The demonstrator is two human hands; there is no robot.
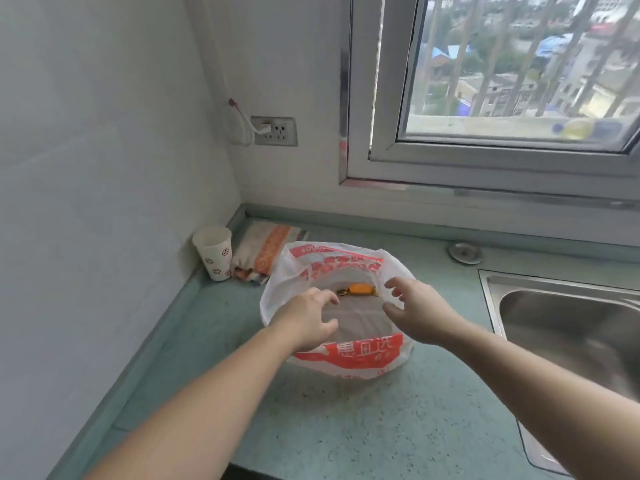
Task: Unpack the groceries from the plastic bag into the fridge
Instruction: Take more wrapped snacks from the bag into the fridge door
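Standing open-mouthed on the green surface (pixel 346 427), the plastic bag (pixel 349 355) lies directly under both hands. The left hand (pixel 308 318) and right hand (pixel 415 311) hover over its mouth, fingers spread, holding nothing; an orange item (pixel 362 289) lies inside.

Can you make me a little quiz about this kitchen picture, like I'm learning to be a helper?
1. True or false: the plastic bag stands on the counter with its mouth open.
2. What stands in the corner, left of the bag? A) a paper cup B) a kettle C) a pan
3. Fill in: the left hand and the right hand both reach toward the ____.

Key
1. True
2. A
3. Bag; neither hand holds anything, and an orange item shows inside.
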